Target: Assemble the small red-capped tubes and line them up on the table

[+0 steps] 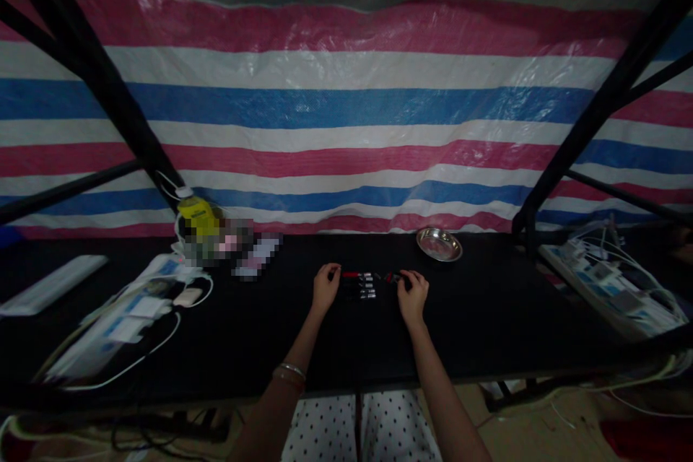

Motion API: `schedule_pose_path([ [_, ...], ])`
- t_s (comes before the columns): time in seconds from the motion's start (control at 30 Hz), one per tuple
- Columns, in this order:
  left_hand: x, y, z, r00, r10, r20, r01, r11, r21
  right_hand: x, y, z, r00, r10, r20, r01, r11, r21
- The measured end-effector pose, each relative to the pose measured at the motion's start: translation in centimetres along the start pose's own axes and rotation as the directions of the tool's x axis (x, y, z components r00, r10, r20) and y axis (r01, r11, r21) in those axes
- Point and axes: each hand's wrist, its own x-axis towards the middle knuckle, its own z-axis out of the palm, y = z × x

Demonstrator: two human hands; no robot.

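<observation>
Left hand (325, 289) narrow at left end of red stick (351, 274), grip unclear; silver-ended sticks (368, 295) below, on black tabletop (487, 317). Right hand (413, 294) pinching red-and-black piece (395, 278). Light fingertip pressure best, ends aligned.

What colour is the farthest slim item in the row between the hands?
Red, with a silvery right end; the head view shows the slim item best.

A slim red stick (351, 274) with a silvery right end lies crosswise. On the near side of the red stick, several dark sticks (367, 295) lie roughly parallel to it, their silvery ends lined up. Right of the red stick, apart from it, is a small red-and-black piece (390, 277), seemingly slightly tilted in this dim view.
</observation>
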Motion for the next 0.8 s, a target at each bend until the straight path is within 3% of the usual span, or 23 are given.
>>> schedule_pose_path([
  [0.2,0.0,0.0,0.0,1.000,-0.019,-0.008,0.019,1.000,0.003,0.0,0.3,0.0,0.995,0.083,-0.058,-0.081,0.996,0.036],
  [0.47,-0.1,-0.1,0.0,1.000,-0.017,-0.014,0.016,1.000,-0.026,0.0,0.0,-0.4,0.995,0.101,-0.015,-0.100,0.993,0.069],
  [0.6,-0.2,0.3,-0.1,0.999,0.008,-0.035,-0.008,1.000,-0.005,-0.6,-0.5,-1.2,0.995,0.060,0.084,-0.067,0.994,0.085],
  [0.8,-0.6,2.5,-0.2,0.988,0.155,-0.021,-0.150,0.979,0.136,-1.7,-1.6,-2.3,0.977,0.013,0.211,-0.019,1.000,0.025],
])
